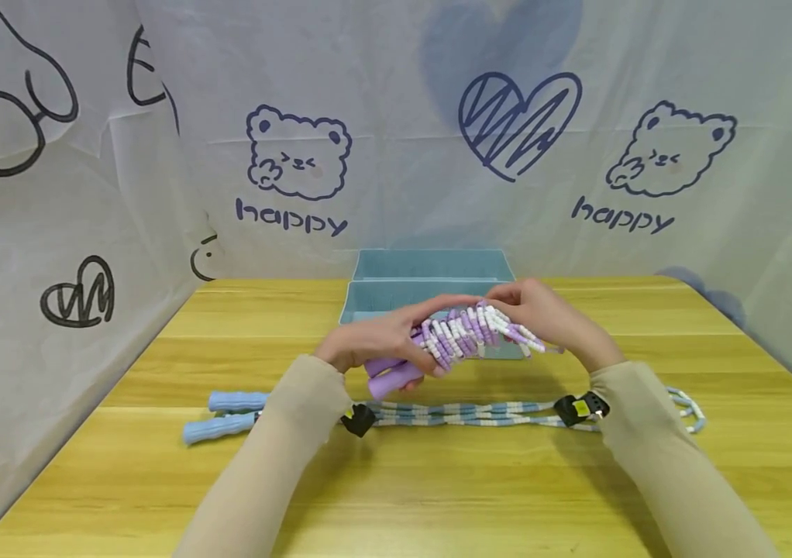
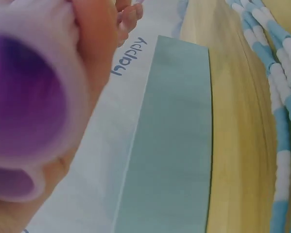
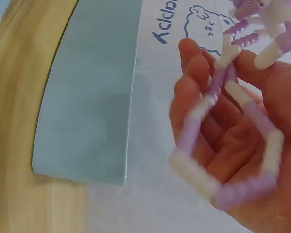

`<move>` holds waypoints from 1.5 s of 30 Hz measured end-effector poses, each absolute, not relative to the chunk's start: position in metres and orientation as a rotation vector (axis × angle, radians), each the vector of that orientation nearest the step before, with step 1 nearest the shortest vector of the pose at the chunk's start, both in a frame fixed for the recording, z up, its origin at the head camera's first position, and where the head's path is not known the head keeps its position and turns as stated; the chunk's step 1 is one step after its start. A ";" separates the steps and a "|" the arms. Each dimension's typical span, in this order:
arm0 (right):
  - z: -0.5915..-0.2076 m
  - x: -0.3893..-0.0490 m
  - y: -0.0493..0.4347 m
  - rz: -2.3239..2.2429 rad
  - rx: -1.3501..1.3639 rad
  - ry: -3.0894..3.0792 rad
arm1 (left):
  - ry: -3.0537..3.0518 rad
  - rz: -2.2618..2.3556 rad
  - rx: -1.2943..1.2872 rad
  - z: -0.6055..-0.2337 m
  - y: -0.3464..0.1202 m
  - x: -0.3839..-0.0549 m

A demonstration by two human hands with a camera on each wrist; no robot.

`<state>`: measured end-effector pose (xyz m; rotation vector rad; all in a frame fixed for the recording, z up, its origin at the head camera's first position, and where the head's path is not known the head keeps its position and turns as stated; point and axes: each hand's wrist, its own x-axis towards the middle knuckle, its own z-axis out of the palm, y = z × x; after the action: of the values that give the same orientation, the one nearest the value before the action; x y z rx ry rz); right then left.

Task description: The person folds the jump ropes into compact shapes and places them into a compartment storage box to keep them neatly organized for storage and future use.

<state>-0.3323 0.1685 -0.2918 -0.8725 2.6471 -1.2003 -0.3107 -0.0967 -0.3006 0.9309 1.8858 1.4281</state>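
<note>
A purple-and-white beaded jump rope (image 1: 462,335) is held above the table, its cord wound in tight coils behind two purple handles (image 1: 396,378). My left hand (image 1: 375,339) grips it at the handle side, with the thumb and fingers around the bundle. In the left wrist view the hollow handle ends (image 2: 28,97) point at the camera. At the other end, the fingers of my right hand (image 1: 549,316) hold the coiled cord. A loose loop of beads (image 3: 245,191) hangs in front of the right palm, and the coils hide part of the grip.
A blue-and-white beaded jump rope (image 1: 480,418) lies stretched across the wooden table (image 1: 431,496), its light blue handles (image 1: 225,426) at the left. Behind my hands stands a light blue box (image 1: 382,298). A printed cloth (image 1: 403,170) hangs at the back and sides.
</note>
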 end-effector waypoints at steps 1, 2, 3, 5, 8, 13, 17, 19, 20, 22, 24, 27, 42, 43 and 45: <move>-0.291 -0.332 0.169 -1.228 -0.879 2.611 | 1.873 1.462 0.920 -0.301 -0.098 -0.312; -0.292 -0.332 0.170 -1.258 -0.892 2.575 | 1.857 1.500 0.912 -0.302 -0.099 -0.313; -0.292 -0.333 0.170 -1.302 -0.883 2.524 | 1.840 1.540 0.904 -0.303 -0.100 -0.314; -0.294 -0.334 0.169 -1.355 -0.887 2.459 | 1.802 1.624 0.885 -0.304 -0.102 -0.316; -0.299 -0.336 0.165 -1.358 -0.920 2.434 | 1.777 1.707 0.853 -0.306 -0.105 -0.319; -0.303 -0.336 0.158 -1.264 -0.963 2.472 | 1.779 1.733 0.806 -0.307 -0.106 -0.321; -0.303 -0.334 0.157 -1.238 -0.920 2.509 | 1.767 1.711 0.821 -0.307 -0.103 -0.321; -0.302 -0.334 0.157 -1.239 -0.885 2.527 | 1.754 1.698 0.837 -0.307 -0.103 -0.321; -0.302 -0.334 0.157 -1.246 -0.868 2.534 | 1.747 1.693 0.843 -0.307 -0.103 -0.321; -0.301 -0.334 0.155 -1.268 -0.825 2.550 | 1.739 1.694 0.851 -0.306 -0.103 -0.320; -0.301 -0.334 0.153 -1.324 -0.777 2.587 | 1.746 1.720 0.844 -0.306 -0.104 -0.321; -0.302 -0.335 0.149 -1.446 -0.730 2.662 | 1.748 1.817 0.827 -0.306 -0.105 -0.322; -0.301 -0.337 0.147 -2.097 -0.932 2.597 | 1.556 2.199 0.722 -0.308 -0.101 -0.330; -0.301 -0.337 0.146 -2.055 -0.938 2.615 | 1.549 2.217 0.718 -0.307 -0.101 -0.330; -0.301 -0.336 0.144 -1.972 -0.948 2.633 | 1.535 2.249 0.706 -0.307 -0.100 -0.330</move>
<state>-0.3360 0.1440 -0.3008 -0.9477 2.6327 -1.9724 -0.3297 -0.0996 -0.3070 0.7056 1.5352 2.2492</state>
